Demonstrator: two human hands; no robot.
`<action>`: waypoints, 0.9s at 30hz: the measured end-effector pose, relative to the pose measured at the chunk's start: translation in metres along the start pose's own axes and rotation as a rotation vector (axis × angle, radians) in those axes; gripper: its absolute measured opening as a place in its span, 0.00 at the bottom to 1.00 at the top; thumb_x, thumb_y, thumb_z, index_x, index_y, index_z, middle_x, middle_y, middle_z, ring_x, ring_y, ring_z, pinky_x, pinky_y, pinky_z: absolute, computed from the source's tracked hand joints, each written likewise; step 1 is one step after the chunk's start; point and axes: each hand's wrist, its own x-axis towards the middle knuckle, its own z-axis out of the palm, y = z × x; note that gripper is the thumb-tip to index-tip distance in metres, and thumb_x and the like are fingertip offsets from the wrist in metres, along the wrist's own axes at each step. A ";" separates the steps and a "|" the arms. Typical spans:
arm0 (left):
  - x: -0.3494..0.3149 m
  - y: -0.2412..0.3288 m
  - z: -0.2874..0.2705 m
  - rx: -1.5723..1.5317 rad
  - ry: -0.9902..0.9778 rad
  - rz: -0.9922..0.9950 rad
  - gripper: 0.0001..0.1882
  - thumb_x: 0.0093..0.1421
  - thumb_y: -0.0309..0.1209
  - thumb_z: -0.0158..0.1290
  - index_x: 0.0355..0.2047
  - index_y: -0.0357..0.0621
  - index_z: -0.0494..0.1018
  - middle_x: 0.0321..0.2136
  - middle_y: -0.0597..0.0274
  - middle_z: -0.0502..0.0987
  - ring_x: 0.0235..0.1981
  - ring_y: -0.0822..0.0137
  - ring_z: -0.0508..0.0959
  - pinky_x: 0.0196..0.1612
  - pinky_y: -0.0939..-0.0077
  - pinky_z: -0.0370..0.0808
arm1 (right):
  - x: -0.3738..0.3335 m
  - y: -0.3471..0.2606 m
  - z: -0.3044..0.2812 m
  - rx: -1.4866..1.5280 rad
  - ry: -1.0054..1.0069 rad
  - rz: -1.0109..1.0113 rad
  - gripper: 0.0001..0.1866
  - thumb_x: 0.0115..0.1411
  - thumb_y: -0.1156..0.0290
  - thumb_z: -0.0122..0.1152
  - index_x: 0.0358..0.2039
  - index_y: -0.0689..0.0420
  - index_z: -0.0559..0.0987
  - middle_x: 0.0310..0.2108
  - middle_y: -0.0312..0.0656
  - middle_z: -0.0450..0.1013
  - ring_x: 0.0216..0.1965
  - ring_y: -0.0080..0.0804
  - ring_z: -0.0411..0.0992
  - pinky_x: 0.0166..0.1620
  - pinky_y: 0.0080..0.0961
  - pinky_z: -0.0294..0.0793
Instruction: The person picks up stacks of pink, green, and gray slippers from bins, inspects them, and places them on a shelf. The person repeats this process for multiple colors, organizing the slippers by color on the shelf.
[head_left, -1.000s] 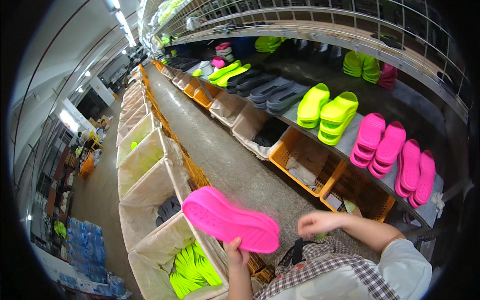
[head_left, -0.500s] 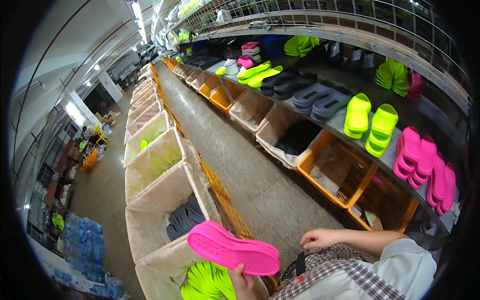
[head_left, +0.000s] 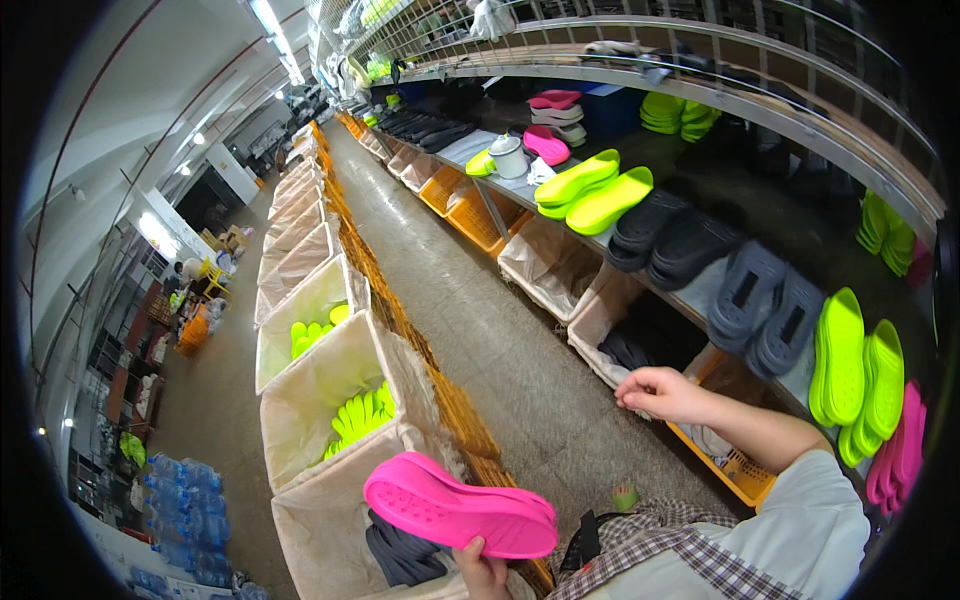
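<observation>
Clearly, the left hand (head_left: pixel 482 574) grips a thick pink sole (head_left: pixel 455 508) near its lower edge, thumb on the visible face and the other fingers hidden behind it. The sole slants across the view over a cloth-lined bin (head_left: pixel 305 535) holding dark grey pieces (head_left: pixel 405 558); how high above is hard to judge. Small dimples dot its left end.

The right hand (head_left: pixel 662 393) hangs near the lined bins and an orange crate (head_left: pixel 748 478) under the bench (head_left: pixel 699 287), its fingers (head_left: pixel 633 388) loosely bent; I cannot tell how narrow their gap is.

Along the bench, from the right edge going away, stand 1 pink pair (head_left: pixel 897 455), 1 lime green pair (head_left: pixel 862 375), 1 grey pair (head_left: pixel 766 308), 1 black pair (head_left: pixel 676 237) and another lime green pair (head_left: pixel 594 190), then a white lidded mug (head_left: pixel 508 160). In the left row, the next bin (head_left: pixel 320 380) beyond contains lime green pieces (head_left: pixel 362 418).
</observation>
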 end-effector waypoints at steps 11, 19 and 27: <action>0.281 0.004 0.022 0.074 -0.093 -0.020 0.39 0.45 0.32 0.57 0.57 0.34 0.57 0.51 0.48 0.69 0.51 0.51 0.72 0.55 0.55 0.70 | 0.325 -0.033 -0.092 -0.410 0.238 -0.126 0.10 0.57 0.69 0.56 0.36 0.61 0.76 0.31 0.40 0.75 0.34 0.28 0.73 0.39 0.25 0.72; 0.470 0.046 0.069 0.113 -0.295 -0.085 0.42 0.45 0.32 0.57 0.60 0.35 0.53 0.53 0.50 0.67 0.54 0.52 0.69 0.58 0.58 0.66 | 0.480 0.012 -0.237 -0.656 0.759 -0.022 0.20 0.52 0.66 0.61 0.44 0.61 0.76 0.43 0.48 0.74 0.47 0.39 0.72 0.51 0.31 0.69; 0.615 0.026 0.115 0.142 -0.293 -0.123 0.41 0.46 0.32 0.58 0.60 0.36 0.54 0.53 0.49 0.66 0.53 0.52 0.70 0.56 0.56 0.68 | 0.568 0.057 -0.344 -0.927 0.873 0.485 0.32 0.55 0.51 0.57 0.53 0.63 0.70 0.44 0.54 0.74 0.39 0.43 0.76 0.43 0.37 0.75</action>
